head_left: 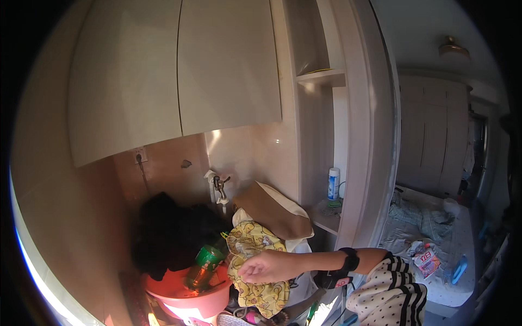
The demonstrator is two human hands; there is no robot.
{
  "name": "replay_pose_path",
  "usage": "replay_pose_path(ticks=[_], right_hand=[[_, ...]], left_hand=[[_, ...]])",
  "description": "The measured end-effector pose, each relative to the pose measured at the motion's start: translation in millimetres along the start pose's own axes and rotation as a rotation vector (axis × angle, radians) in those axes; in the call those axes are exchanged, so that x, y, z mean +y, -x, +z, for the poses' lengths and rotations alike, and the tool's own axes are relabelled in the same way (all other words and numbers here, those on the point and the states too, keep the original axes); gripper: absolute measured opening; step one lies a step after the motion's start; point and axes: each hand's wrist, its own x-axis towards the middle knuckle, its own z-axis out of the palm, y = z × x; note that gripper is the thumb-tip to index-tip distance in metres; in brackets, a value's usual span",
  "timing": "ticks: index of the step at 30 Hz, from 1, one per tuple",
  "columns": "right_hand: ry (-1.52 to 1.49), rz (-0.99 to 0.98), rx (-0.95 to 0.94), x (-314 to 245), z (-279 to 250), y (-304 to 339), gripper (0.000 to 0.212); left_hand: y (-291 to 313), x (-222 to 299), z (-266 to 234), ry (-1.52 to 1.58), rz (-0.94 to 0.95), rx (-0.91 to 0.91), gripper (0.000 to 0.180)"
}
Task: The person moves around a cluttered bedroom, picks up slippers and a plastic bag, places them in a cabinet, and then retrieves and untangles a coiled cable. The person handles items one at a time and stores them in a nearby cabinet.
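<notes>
My right hand [261, 267] reaches in from the right, a black band round its wrist. Its fingers are bent and close together; whatever they hold, if anything, I cannot make out. Directly behind the hand hangs a yellow patterned cloth [255, 296], showing above and below it. Just to the left, a pinkish-red plastic basin [187, 305] holds a tilted green plastic bottle [209, 255] with a green label. A dark, furry-looking heap [174, 233] bulges over the basin's back rim. My left hand is out of view.
A metal tap [219, 186] juts from the wall beside a brown and cream bag-like item [274, 209]. Large cabinet doors [228, 65] hang overhead. Open shelves at the right carry a spray can [333, 183]. Beyond the door frame stands a bed [451, 288] with rumpled bedding.
</notes>
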Motion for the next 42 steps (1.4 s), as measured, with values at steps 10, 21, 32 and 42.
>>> replay_pose_path(ticks=[10, 21, 32, 42], right_hand=[[-0.254, 0.184, 0.019, -35.7, 4.6, 91.1, 0.043], [0.314, 0.292, 0.674, -69.1, -35.5, 204.8, 0.044], [1.154, 0.063, 1.103, 35.7, -123.5, 224.4, 0.080], [1.099, -0.265, 1.477, 118.0, -160.4, 200.5, 0.075]], left_hand=[[-137.8, 158.4, 79.8, -0.290, 0.611, -0.327, 0.021], [-267.6, 288.8, 193.1, -0.240, 0.652, -0.359, 0.037], [-388.5, 396.7, 361.7, -0.280, 0.946, -0.158, 0.045], [-462.4, 431.2, 455.0, -0.444, 0.824, -0.123, 0.036]])
